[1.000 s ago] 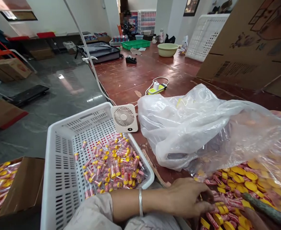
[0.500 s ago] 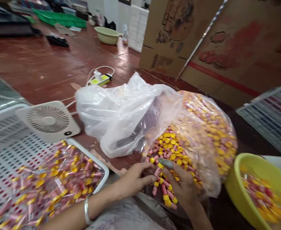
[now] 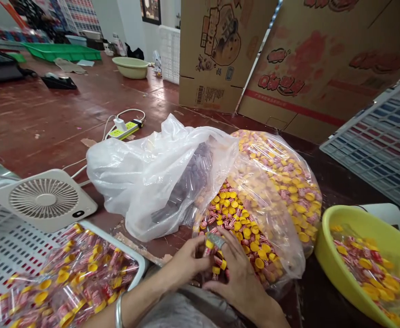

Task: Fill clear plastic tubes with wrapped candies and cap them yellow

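A big clear plastic bag (image 3: 275,191) lies open on the red table, full of small red-and-white tubes with yellow caps (image 3: 240,218). My left hand (image 3: 182,264) and my right hand (image 3: 235,273) meet at the bag's mouth, fingers closed together on a few of the tubes (image 3: 209,246). The right thumb wears a grey tape wrap. A silver bangle circles my left wrist. A white slotted basket (image 3: 2,246) at my left holds packets of the same tubes.
A white crumpled bag (image 3: 145,168) lies left of the clear one. A small white fan (image 3: 44,198) leans on the basket. A yellow-green basin (image 3: 353,264) with packets sits at the right. A power strip (image 3: 124,130), cardboard boxes (image 3: 288,59) and a white crate (image 3: 380,141) stand behind.
The view has swung right and settled. Both hands have come together at the bag's mouth, and the right hand now grips tubes with the left.
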`<move>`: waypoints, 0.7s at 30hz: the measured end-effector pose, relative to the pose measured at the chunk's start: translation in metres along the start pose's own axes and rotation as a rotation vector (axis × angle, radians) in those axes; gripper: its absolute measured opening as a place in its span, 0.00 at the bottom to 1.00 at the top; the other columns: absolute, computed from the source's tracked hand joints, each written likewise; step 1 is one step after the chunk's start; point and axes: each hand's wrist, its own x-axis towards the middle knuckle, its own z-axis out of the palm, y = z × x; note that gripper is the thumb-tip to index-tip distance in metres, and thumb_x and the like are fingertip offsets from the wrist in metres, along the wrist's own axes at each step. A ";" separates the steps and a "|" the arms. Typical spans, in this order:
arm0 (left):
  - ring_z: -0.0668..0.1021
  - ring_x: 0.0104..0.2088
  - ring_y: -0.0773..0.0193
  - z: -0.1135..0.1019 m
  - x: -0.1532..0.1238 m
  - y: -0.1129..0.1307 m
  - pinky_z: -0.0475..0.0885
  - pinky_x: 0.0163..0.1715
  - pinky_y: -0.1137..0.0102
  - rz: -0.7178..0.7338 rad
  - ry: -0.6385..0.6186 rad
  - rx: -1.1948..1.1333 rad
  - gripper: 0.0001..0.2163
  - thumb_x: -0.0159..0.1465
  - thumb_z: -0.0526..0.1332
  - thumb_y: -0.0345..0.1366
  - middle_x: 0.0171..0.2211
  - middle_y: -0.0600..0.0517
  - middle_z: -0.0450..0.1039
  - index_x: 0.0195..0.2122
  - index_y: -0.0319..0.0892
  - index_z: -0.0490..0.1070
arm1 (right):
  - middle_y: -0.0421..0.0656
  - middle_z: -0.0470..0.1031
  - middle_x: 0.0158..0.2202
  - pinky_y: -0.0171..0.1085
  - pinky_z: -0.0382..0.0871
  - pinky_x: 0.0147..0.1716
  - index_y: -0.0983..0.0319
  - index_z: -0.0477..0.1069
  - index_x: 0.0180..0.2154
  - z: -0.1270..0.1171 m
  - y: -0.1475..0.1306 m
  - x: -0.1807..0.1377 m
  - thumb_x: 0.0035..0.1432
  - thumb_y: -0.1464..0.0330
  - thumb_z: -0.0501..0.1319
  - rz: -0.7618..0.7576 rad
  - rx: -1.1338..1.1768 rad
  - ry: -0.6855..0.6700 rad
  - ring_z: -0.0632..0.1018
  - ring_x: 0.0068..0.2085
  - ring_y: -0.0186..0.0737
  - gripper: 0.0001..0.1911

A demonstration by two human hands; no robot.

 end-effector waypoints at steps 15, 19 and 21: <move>0.81 0.33 0.50 -0.065 0.013 0.042 0.67 0.26 0.68 -0.148 0.401 1.772 0.13 0.67 0.51 0.29 0.43 0.36 0.76 0.40 0.37 0.76 | 0.40 0.76 0.36 0.40 0.69 0.36 0.58 0.71 0.36 0.002 0.015 -0.018 0.61 0.73 0.67 0.159 -0.251 -0.208 0.76 0.38 0.44 0.06; 0.80 0.44 0.50 -0.069 0.004 0.039 0.72 0.35 0.67 0.064 0.495 1.598 0.14 0.68 0.52 0.31 0.51 0.41 0.76 0.51 0.42 0.73 | 0.41 0.75 0.35 0.41 0.68 0.34 0.58 0.70 0.37 0.006 0.003 -0.021 0.61 0.73 0.67 0.153 -0.271 -0.242 0.75 0.38 0.45 0.07; 0.79 0.47 0.52 -0.069 -0.003 0.038 0.72 0.44 0.67 0.231 0.481 1.345 0.14 0.69 0.55 0.37 0.51 0.45 0.77 0.53 0.44 0.72 | 0.40 0.75 0.33 0.40 0.67 0.32 0.58 0.69 0.37 0.004 0.002 -0.023 0.62 0.76 0.64 0.142 -0.282 -0.269 0.75 0.37 0.45 0.07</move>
